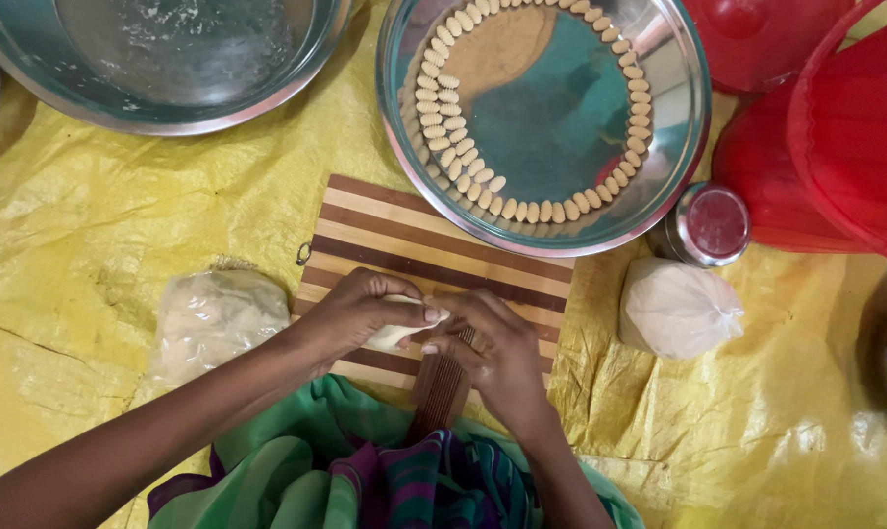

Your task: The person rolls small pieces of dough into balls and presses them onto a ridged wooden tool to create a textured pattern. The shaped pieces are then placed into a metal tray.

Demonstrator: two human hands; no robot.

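Pinching a small lump of pale dough (393, 333) between both hands, I work over the striped wooden board (434, 250). My left hand (360, 313) curls around the lump and grasps it from above; my right hand (492, 348) meets it at the fingertips, closed on the dough's near end, just above the dark ridged wooden paddle (442, 387) that leans against my lap.

To do this well, I judge the piece should stay small and even, matching the ribbed little shells (483, 176) already laid in rows around the rim of the steel plate (679, 147) beyond the board. Light, steady thumb pressure should matter more than force, so the dough takes the grooves without tearing or sticking.

A plastic-wrapped mass of dough (213, 318) sits to my left on the yellow sheet (91, 216), a tied white bag (674, 309) and a small steel cup (708, 225) to my right, near red plastic lids (836, 147).
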